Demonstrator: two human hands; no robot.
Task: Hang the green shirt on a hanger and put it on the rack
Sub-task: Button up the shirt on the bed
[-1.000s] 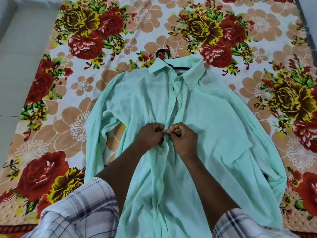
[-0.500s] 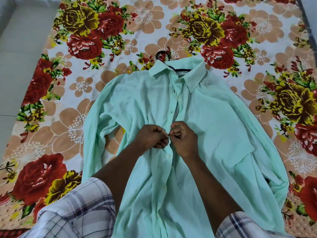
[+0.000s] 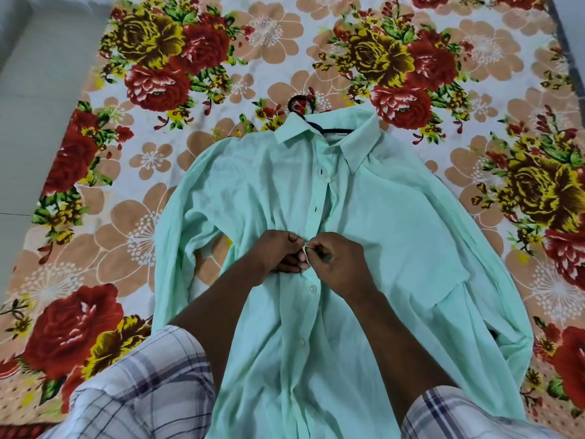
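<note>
A pale green shirt [image 3: 395,236] lies front-up and spread out on a flowered bedsheet. A black hanger [image 3: 300,104] sits inside it; only its hook and a stretch of bar show above the collar. My left hand [image 3: 278,251] and my right hand [image 3: 338,264] meet at the middle of the shirt's front placket, each pinching one edge of the fabric at a button. The buttons below my hands look fastened, and the placket gapes open between my hands and the collar.
The flowered bedsheet [image 3: 158,160] covers the bed on all sides of the shirt. A pale floor [image 3: 28,99] runs along the left edge of the bed. My plaid sleeves [image 3: 133,394] fill the bottom corners.
Both hands stay pinched on the placket at nearly the same spot, with the fingers shifting slightly at the button. The shirt has not moved.
</note>
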